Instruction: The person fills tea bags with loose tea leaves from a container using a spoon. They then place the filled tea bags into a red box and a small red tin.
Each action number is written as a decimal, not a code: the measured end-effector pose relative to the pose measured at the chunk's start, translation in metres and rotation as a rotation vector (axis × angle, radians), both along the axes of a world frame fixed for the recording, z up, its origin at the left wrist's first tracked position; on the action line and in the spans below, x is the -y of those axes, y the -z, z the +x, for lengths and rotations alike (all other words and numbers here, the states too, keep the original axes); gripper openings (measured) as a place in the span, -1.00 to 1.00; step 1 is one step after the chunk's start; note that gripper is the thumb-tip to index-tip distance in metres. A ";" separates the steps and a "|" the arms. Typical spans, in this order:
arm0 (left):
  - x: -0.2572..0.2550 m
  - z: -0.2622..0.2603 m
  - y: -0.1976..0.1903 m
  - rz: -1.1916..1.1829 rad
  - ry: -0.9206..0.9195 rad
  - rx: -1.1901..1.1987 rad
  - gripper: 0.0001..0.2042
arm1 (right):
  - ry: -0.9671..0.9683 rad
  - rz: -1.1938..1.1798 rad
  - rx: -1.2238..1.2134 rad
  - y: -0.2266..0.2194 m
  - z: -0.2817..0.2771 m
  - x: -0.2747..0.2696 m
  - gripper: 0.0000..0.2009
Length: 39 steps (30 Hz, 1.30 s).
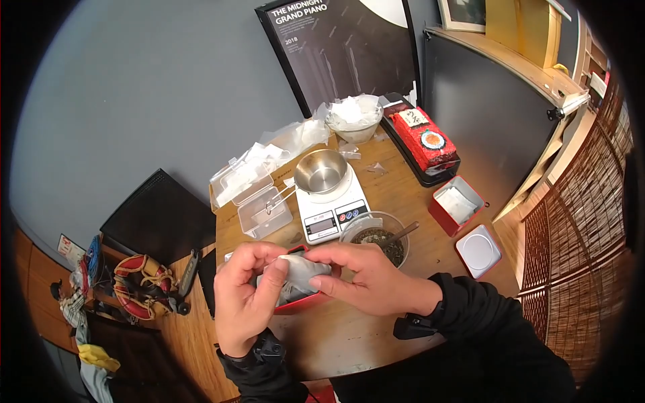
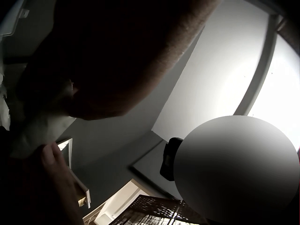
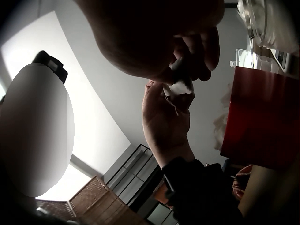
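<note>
Both hands meet over the near side of the table, pinching a small white tea bag [image 1: 308, 271] between them. The left hand [image 1: 247, 295] has its thumb and fingers on the bag's left end. Opposite it, the right hand [image 1: 373, 279] grips the right end between thumb and forefinger. Below the hands stands a red tin [image 1: 302, 306] holding more whitish bags, partly hidden by them; its side wall [image 3: 260, 117] shows in the right wrist view. Just beyond the right hand is a clear bowl [image 1: 347, 232] of dried leaves [image 1: 392, 250] with a spoon [image 1: 405, 230] in it.
A white kitchen scale [image 1: 334, 209] bears a steel pan [image 1: 321, 171]. Left of it is a clear plastic box [image 1: 265, 216]. White bags fill a bowl [image 1: 356, 136] behind. Right are a red package [image 1: 423, 138], another red tin [image 1: 443, 213] and its lid [image 1: 478, 252].
</note>
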<state>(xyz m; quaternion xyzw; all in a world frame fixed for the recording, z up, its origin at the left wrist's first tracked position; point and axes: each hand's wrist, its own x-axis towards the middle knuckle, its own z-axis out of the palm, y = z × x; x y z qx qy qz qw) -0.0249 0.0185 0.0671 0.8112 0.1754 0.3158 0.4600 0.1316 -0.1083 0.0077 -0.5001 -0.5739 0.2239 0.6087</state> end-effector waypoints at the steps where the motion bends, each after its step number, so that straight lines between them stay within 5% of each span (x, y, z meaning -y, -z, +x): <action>1: 0.000 0.000 0.001 -0.045 0.004 0.002 -0.91 | -0.029 -0.025 -0.070 0.000 -0.001 0.001 -0.67; 6: -0.001 0.003 0.003 -0.115 0.185 0.105 -0.40 | -0.133 -0.048 -0.389 0.006 0.001 -0.002 -0.72; 10: 0.005 0.006 0.000 -0.034 0.195 0.090 -0.37 | -0.105 0.018 -0.425 0.005 0.005 -0.002 -0.72; 21: 0.005 0.009 0.009 -0.107 0.119 0.277 -0.55 | -0.090 0.070 -0.426 0.009 0.007 -0.001 -0.69; 24: 0.004 0.008 0.008 0.125 0.068 0.233 -0.74 | -0.100 0.082 -0.433 0.011 0.010 -0.001 -0.69; 39: -0.001 0.010 0.006 0.122 0.160 0.028 -0.88 | -0.118 0.033 -0.457 0.017 0.014 0.001 -0.66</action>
